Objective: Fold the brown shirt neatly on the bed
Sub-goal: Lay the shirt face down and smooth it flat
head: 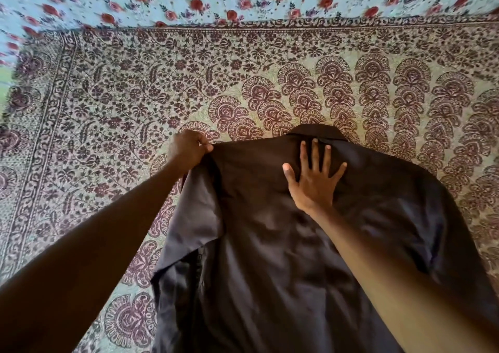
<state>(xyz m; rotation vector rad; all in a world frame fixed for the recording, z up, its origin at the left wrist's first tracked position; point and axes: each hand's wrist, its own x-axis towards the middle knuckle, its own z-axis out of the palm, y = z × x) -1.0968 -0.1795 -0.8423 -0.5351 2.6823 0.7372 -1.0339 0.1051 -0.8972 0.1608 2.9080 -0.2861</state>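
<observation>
Pinching shirt (270, 244) shoulder w/ left hand (189, 147), right hand (313, 182) flat.

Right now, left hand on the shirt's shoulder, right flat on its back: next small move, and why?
Probably draw the left hand inward, folding the gripped shoulder over toward the middle of the brown shirt. The right hand lies flat, fingers spread, just below the collar, pinning the cloth, and the shirt's left side looks bunched up off the bedspread.
</observation>
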